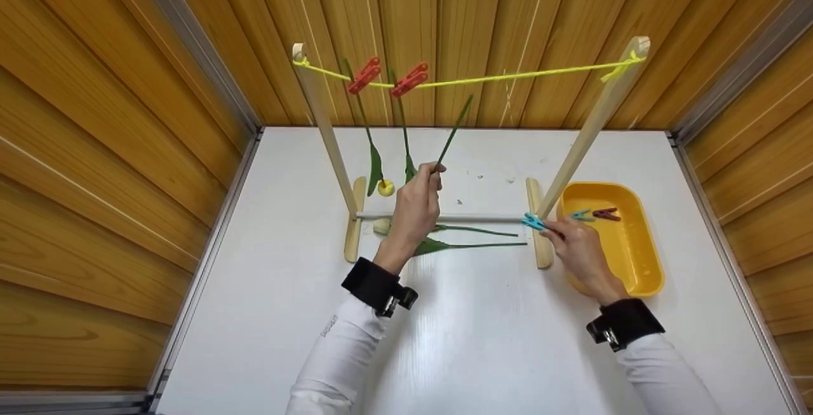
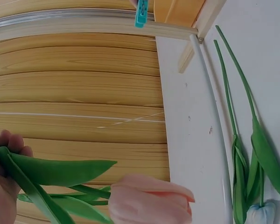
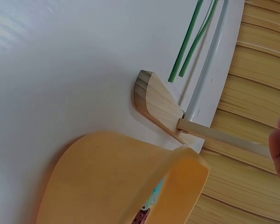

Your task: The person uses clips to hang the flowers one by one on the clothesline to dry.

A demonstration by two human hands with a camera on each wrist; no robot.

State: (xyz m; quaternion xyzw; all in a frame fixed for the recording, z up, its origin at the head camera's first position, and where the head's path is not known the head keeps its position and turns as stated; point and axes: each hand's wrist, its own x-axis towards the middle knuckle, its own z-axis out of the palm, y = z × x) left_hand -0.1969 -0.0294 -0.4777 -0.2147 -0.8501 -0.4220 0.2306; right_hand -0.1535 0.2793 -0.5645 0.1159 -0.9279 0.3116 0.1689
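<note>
My left hand (image 1: 417,206) grips a tulip by its green stem (image 1: 455,130), which slants up toward the yellow line. In the left wrist view, green leaves (image 2: 67,171) come out of this hand beside a pink tulip bloom (image 2: 147,198); whether that bloom belongs to the held stem, I cannot tell. A turquoise clothespin (image 1: 533,222) is pinched in my right hand (image 1: 579,251), near the right post's foot. Two red clothespins (image 1: 364,75) clip stems to the yellow line (image 1: 508,77). One hanging tulip has a yellow bloom (image 1: 386,187); the other's is hidden behind my left hand.
Two wooden posts (image 1: 594,126) on feet hold the line, joined low by a white rod (image 1: 483,218). Tulips with green stems (image 1: 486,244) lie before it. The yellow bin (image 1: 649,269) at right contains a turquoise clothespin (image 1: 582,215) and a dark red one (image 1: 607,214).
</note>
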